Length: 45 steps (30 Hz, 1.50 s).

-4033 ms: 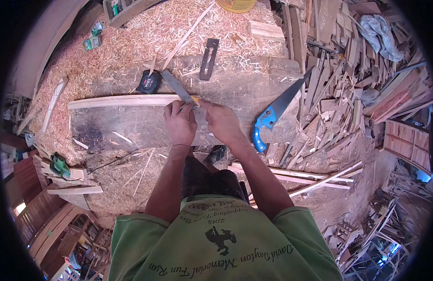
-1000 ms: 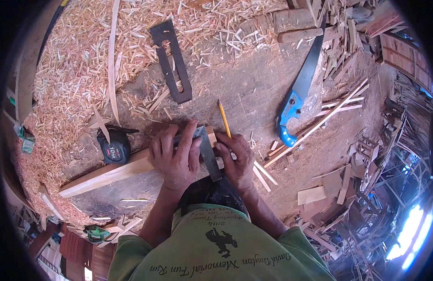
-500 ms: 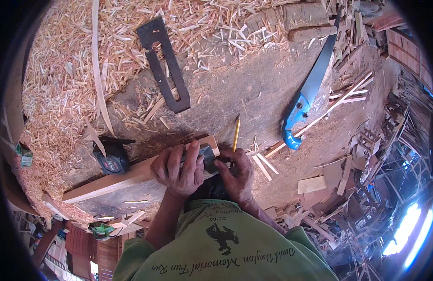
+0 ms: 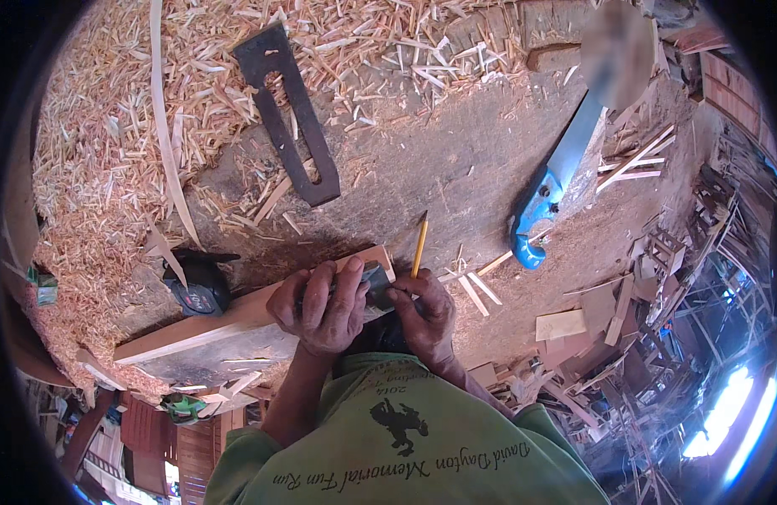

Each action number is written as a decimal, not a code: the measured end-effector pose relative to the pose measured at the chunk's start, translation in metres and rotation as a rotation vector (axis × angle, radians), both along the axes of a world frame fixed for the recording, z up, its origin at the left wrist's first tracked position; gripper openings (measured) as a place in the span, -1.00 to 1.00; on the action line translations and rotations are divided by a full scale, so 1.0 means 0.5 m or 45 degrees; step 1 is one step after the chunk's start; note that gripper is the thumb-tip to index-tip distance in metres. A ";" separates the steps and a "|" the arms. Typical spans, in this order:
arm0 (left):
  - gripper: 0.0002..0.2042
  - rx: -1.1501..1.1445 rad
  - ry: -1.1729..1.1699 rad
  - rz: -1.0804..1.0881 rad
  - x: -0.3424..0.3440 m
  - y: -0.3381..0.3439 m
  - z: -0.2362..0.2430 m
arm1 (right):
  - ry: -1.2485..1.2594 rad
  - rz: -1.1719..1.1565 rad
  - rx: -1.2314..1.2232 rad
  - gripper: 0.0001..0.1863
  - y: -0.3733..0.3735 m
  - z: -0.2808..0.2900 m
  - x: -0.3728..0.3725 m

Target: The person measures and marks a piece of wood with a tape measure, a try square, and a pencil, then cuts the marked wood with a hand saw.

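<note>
Left hand: at the lower centre of the frame, the left hand (image 4: 325,310) has its fingers curled over the wooden bar (image 4: 228,324) and a flat metal piece (image 4: 377,284).
Right hand: just right of it, the right hand (image 4: 428,316) is narrow, a pencil (image 4: 420,244) held between its fingers with the dark tip toward the top of the frame; its thumb is at the metal piece's edge.
Wooden bar: slants from the lower left up to the centre, its near end under the left hand.
Flat metal piece: mostly covered by fingers; whether it lies flush cannot be told.
Slip risk: if the left hand's grip loosens or the right thumb pushes unevenly, the metal piece could skew on the bar.
Pencil risk: a loose pinch could let the pencil drop.
Tape measure: at left, the black tape measure (image 4: 201,286) sits beside the bar's far part; a swing of the bar could knock it.
Shavings: the shavings (image 4: 102,168) fill the upper left; bits beneath the bar could make it rock on the tabletop (image 4: 430,160).
Saw: the blue-handled saw (image 4: 573,147) lies at upper right, well apart from both hands.
</note>
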<state>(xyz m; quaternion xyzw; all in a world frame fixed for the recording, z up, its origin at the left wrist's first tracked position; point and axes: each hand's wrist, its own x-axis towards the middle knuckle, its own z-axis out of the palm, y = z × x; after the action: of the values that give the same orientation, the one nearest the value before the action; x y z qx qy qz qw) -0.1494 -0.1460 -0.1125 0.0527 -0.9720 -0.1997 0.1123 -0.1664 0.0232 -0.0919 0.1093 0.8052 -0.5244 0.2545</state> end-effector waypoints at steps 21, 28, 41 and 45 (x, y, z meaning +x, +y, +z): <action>-0.65 0.072 -0.157 0.016 -0.022 -0.007 0.024 | 0.001 -0.029 -0.026 -0.88 -0.001 0.000 -0.003; -0.66 0.122 -0.177 0.080 -0.030 -0.005 0.020 | -0.020 -0.019 -0.021 -0.87 -0.003 0.006 -0.009; -0.66 0.112 -0.116 0.071 -0.042 -0.007 0.033 | 0.183 0.342 0.333 -0.42 0.028 0.099 -0.026; -0.66 0.101 -0.027 0.111 -0.041 -0.004 0.022 | 0.290 0.425 0.422 -0.33 0.027 0.107 -0.024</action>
<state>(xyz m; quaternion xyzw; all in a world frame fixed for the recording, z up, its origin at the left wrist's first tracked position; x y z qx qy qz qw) -0.1698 -0.1479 -0.1018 0.1016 -0.9612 -0.2325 0.1084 -0.1785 0.0370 -0.0385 -0.0446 0.9104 -0.3449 0.2240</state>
